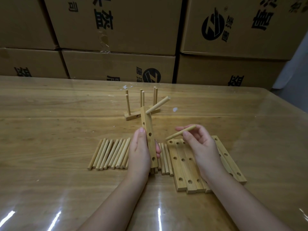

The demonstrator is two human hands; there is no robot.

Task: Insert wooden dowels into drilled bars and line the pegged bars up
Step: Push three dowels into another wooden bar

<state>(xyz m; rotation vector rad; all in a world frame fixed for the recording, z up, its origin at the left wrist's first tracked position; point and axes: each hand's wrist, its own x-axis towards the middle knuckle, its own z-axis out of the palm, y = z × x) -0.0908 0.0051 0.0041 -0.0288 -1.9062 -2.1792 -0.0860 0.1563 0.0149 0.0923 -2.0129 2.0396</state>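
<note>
Cardboard boxes [116, 22] out back, glossy tabletop [50, 122]. Mid-frame, left hand [140, 152] grips a drilled bar [147, 129] with one peg [158, 105] in; right hand [203, 147] pinches the next dowel [180, 133]. I reckon it needs aiming at an open hole.

A glossy wooden tabletop [50, 130] carried bright streaks of reflected light near its front edge. Behind its far edge stood stacked brown cardboard boxes [116, 22], printed with black characters and a round black logo [212, 28]. A small white scrap [175, 109] lay right of centre, and a torn white scrap [125, 87] lay near the far edge
</note>
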